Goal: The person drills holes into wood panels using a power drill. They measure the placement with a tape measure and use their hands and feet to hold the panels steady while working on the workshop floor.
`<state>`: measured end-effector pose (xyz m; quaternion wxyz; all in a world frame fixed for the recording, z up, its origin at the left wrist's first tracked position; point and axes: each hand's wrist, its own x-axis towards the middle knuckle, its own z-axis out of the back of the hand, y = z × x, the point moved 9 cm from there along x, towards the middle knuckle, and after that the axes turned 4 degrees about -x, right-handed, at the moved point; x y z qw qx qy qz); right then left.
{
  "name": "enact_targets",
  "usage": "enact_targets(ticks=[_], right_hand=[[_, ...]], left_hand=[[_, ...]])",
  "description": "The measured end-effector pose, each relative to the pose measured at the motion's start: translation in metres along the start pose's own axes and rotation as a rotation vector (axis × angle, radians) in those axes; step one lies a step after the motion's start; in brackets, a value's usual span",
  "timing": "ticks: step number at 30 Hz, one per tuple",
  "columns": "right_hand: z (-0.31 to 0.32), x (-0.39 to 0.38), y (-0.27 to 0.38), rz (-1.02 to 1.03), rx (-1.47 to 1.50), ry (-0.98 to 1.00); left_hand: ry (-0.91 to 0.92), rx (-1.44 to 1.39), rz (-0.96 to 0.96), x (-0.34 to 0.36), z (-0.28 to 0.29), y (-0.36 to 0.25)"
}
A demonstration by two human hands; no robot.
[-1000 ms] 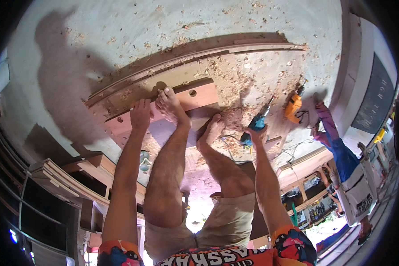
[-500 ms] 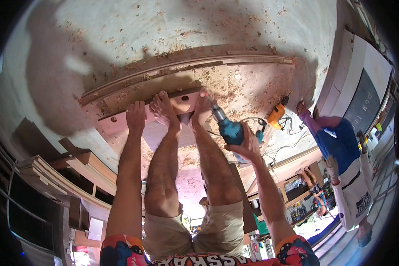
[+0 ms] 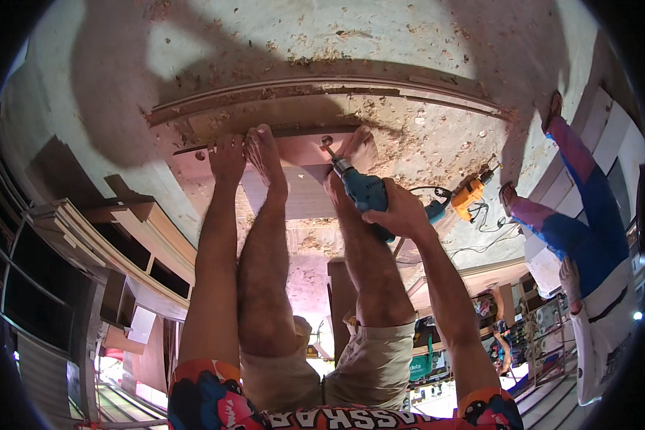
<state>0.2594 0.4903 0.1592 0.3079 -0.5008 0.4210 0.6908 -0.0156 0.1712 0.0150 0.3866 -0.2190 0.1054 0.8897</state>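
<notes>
A reddish-brown wooden board (image 3: 304, 149) lies across the floor in front of me, with two round holes showing. My left hand (image 3: 227, 158) presses on its left part, fingers over the far edge. My bare feet (image 3: 266, 159) also hold it, one on each side of the right hole. In my right hand (image 3: 406, 209) is a blue-green power drill (image 3: 366, 192), gripped by its body. The drill's bit points at the right hole; whether the tip is inside it is hard to tell. A paler flat panel (image 3: 304, 193) lies under my legs.
Long wooden strips (image 3: 301, 87) lie beyond the board among wood shavings. An orange drill (image 3: 469, 198) with its cord rests on the floor to the right. Another person (image 3: 588, 229) stands at far right. Wooden cabinet frames (image 3: 122, 236) stand at left.
The drill has moved left, its bit now by the right hole instead of beside my right foot. My right foot has shifted right of that hole. The person at right has stepped.
</notes>
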Motion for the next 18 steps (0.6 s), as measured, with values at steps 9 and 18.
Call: enact_targets(ticks=[9,18], right_hand=[[-0.014,0.012,-0.015,-0.158,0.344,0.106],[-0.020,-0.016,0.021,-0.092,0.574,-0.064]], left_hand=[[-0.022,0.028,-0.067,0.006,0.003,-0.009],[0.186,-0.605,0.159,0.019,0.119,-0.101]])
